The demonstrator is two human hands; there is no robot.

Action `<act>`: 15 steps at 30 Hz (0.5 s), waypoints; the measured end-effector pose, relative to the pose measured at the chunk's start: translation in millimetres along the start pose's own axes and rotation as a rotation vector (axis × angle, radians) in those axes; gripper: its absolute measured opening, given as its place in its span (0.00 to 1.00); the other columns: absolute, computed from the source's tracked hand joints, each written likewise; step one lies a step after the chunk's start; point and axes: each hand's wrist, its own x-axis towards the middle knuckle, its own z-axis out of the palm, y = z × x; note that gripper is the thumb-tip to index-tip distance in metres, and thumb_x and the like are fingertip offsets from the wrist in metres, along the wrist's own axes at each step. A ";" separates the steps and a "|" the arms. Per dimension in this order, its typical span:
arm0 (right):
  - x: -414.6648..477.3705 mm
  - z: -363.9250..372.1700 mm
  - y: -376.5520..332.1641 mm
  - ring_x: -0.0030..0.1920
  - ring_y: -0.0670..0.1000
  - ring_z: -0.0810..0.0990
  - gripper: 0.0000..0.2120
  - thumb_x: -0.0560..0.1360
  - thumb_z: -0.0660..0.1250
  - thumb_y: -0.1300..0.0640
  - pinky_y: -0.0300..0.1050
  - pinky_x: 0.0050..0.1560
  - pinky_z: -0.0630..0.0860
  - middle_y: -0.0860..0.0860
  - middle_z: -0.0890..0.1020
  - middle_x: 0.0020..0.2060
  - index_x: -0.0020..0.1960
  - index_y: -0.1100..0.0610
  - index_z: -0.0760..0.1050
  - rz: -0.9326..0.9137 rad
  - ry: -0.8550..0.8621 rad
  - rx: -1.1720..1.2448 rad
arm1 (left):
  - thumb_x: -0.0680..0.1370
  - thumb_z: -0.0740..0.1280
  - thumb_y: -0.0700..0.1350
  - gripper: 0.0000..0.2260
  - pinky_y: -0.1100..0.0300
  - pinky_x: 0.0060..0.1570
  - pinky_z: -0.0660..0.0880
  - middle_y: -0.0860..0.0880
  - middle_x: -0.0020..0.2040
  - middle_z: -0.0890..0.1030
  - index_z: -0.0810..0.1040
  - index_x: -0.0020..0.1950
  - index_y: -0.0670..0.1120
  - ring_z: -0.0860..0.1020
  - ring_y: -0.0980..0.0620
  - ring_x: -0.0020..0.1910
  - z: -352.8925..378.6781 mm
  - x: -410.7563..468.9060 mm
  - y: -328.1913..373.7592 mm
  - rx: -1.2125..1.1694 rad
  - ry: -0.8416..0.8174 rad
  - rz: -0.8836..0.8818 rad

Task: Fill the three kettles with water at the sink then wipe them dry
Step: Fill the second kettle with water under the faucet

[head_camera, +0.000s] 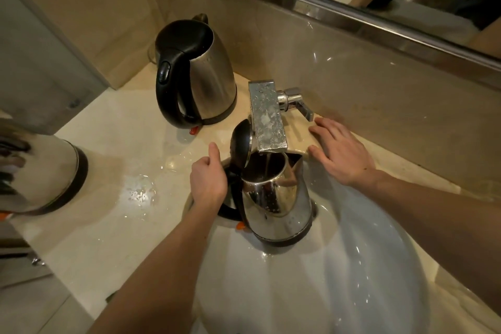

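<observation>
The left hand is gripping the open kettle by its handle under the tap, filling it; the right hand is lying spread beside the tap. Next probably comes shutting off the water.

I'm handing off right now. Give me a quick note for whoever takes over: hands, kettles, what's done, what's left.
Left hand grips the handle of the open kettle, held in the sink under the running faucet.
Right hand rests open on the counter edge beside the faucet lever.
Lidded kettle stands at the back; a third kettle sits far left. Whether they are filled cannot be told.
Left: finish filling, shut the water, wipe all three dry. No cloth in view.
</observation>
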 end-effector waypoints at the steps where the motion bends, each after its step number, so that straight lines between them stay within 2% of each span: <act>1: 0.3 0.5 0.3 0.76 0.50 0.55 0.33 0.77 0.42 0.35 0.48 0.76 0.54 0.48 0.62 0.76 0.75 0.50 0.62 0.000 -0.001 0.002 | 0.84 0.51 0.59 0.24 0.52 0.44 0.70 0.47 0.31 0.67 0.65 0.33 0.46 0.69 0.50 0.32 0.6 0.2 -0.1 0.003 0.002 -0.001; 7: 0.7 -0.1 -0.2 0.76 0.50 0.55 0.33 0.77 0.41 0.34 0.48 0.75 0.54 0.48 0.61 0.76 0.75 0.49 0.62 0.005 -0.004 -0.004 | 0.84 0.51 0.59 0.25 0.51 0.45 0.70 0.46 0.31 0.67 0.64 0.33 0.45 0.69 0.49 0.33 1.6 0.3 0.1 0.012 0.009 -0.002; 15: 1.7 2.4 1.8 0.76 0.49 0.55 0.33 0.77 0.40 0.33 0.51 0.75 0.59 0.46 0.61 0.76 0.75 0.48 0.61 0.012 -0.011 0.006 | 0.84 0.53 0.56 0.24 0.53 0.43 0.69 0.46 0.31 0.66 0.63 0.32 0.45 0.69 0.49 0.33 -0.6 -0.1 2.1 -0.048 0.008 -0.014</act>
